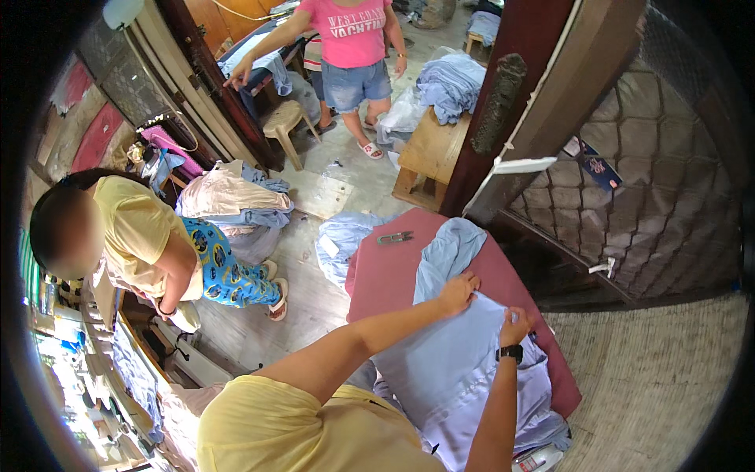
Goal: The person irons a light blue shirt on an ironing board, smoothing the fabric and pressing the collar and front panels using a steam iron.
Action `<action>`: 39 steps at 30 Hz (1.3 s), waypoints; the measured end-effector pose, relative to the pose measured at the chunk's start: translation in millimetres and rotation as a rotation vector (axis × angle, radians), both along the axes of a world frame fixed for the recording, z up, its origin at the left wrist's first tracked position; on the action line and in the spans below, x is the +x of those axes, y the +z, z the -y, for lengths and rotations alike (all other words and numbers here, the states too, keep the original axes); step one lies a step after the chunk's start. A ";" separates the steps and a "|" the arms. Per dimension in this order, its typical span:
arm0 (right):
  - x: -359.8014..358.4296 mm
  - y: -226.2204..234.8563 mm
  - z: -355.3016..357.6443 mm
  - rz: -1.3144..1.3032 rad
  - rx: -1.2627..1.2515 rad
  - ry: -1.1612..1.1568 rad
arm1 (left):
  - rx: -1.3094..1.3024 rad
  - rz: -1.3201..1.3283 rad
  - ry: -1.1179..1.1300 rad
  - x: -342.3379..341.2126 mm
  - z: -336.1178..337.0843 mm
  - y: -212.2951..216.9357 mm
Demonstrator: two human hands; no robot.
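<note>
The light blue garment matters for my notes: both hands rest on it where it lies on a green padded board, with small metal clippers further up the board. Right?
Not quite. The padded board is maroon, not green, as the head view shows. The rest holds: the left hand and right hand both rest on the light blue garment, and the small metal clippers lie further up the board.

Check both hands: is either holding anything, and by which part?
Both hands are on the light blue garment: left hand presses its upper fold, right hand pinches a fold near its right edge.
</note>
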State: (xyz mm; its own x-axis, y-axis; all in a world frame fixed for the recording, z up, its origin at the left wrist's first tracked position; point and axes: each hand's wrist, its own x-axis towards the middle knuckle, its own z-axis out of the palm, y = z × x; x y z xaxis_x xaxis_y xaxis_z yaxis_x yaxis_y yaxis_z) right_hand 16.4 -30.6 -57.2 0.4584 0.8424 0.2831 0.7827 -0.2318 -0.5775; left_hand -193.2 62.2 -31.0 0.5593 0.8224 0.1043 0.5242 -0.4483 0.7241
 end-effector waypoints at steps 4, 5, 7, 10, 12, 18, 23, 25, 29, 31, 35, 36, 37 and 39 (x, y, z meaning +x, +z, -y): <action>11.4 -8.8 -5.4 -0.052 0.151 -0.012 | 0.313 -0.192 0.030 6.7 -5.7 0.5; 3.5 14.5 -6.7 -0.045 0.202 0.057 | 0.327 -0.275 0.058 0.4 -12.0 -2.8; 22.2 56.3 9.5 0.094 0.197 -0.001 | 0.303 -0.105 0.085 4.0 -15.2 28.4; 46.4 92.0 47.6 0.170 0.137 -0.158 | 0.315 -0.052 0.057 0.2 -16.0 36.4; 85.5 82.3 81.0 0.239 0.167 -0.155 | 0.295 -0.079 -0.019 5.7 -24.9 30.4; 124.6 49.9 142.3 0.306 -0.065 -0.240 | 0.297 -0.021 0.015 42.8 -24.4 24.5; 107.2 47.0 119.5 0.129 -0.092 -0.164 | 0.287 -0.108 -0.058 60.9 -26.2 13.0; 124.1 32.6 124.7 0.090 -0.094 -0.253 | 0.359 -0.044 0.045 81.4 -14.0 26.0; 127.1 27.0 124.4 0.110 -0.017 -0.251 | 0.439 0.201 -0.241 110.9 34.4 35.1; 120.7 30.5 123.2 0.111 -0.064 -0.293 | 0.209 0.305 -0.517 133.2 71.5 26.6; 141.9 35.0 144.0 -0.033 -0.088 -0.219 | 0.422 0.124 -0.645 162.7 119.2 28.3; 130.1 58.9 148.2 -0.018 -0.185 -0.258 | 0.467 0.075 -0.598 158.4 116.5 24.8; 123.2 76.4 156.0 0.007 -0.283 -0.314 | 0.512 0.041 -0.565 158.3 115.0 24.7; 134.4 75.1 188.8 0.063 -0.397 -0.308 | 0.499 0.013 -0.585 161.9 114.8 26.3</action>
